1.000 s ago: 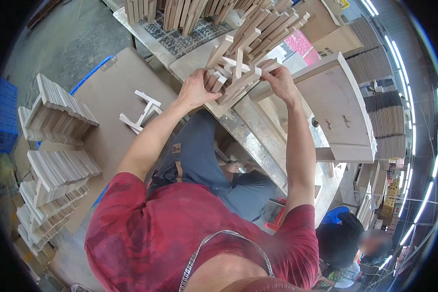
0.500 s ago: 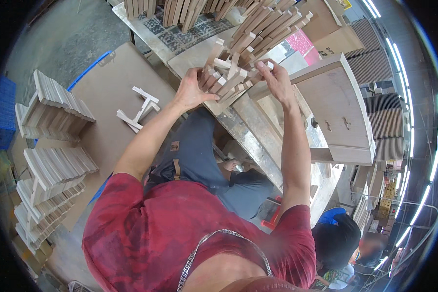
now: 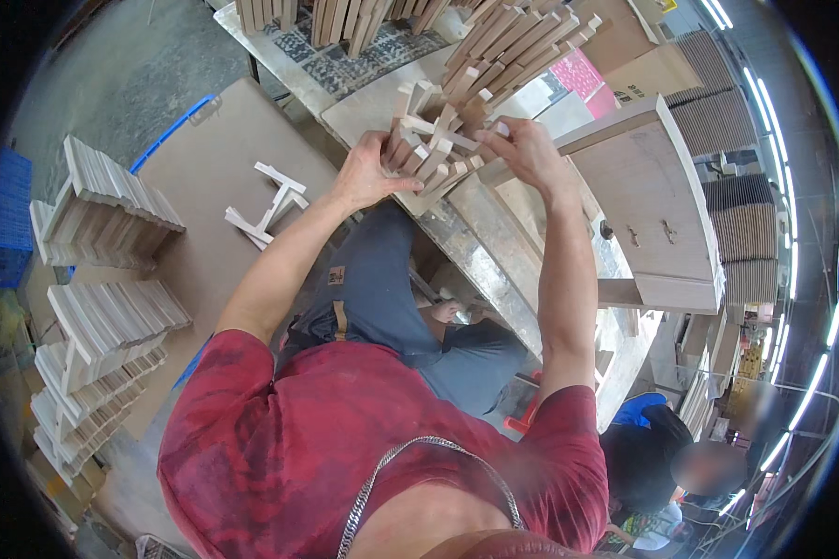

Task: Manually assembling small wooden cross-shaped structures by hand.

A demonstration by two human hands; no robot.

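Note:
A cluster of short, pale wooden sticks (image 3: 431, 168) stands on end at the near corner of the workbench. My left hand (image 3: 367, 174) curves round the cluster's left side, thumb along the near side and fingers behind. At the right side of the cluster, my right hand (image 3: 524, 154) pinches one wooden stick, whose pale end (image 3: 502, 129) shows by the fingertips. A few sticks in the cluster lean across one another. The lower ends of the sticks are hidden.
Behind the cluster, more long wooden sticks (image 3: 522, 47) stand in bunches. A wooden panel box (image 3: 639, 205) lies at the right. On the brown board (image 3: 242, 140) at the left are joined pale pieces (image 3: 272, 205) and stacked wooden frames (image 3: 112, 326). Another person (image 3: 643, 456) is at lower right.
My right hand has turned and shifted slightly, fingers now lower and more curled at the cluster's right side. Some sticks have changed their lean. My left hand has stayed in place.

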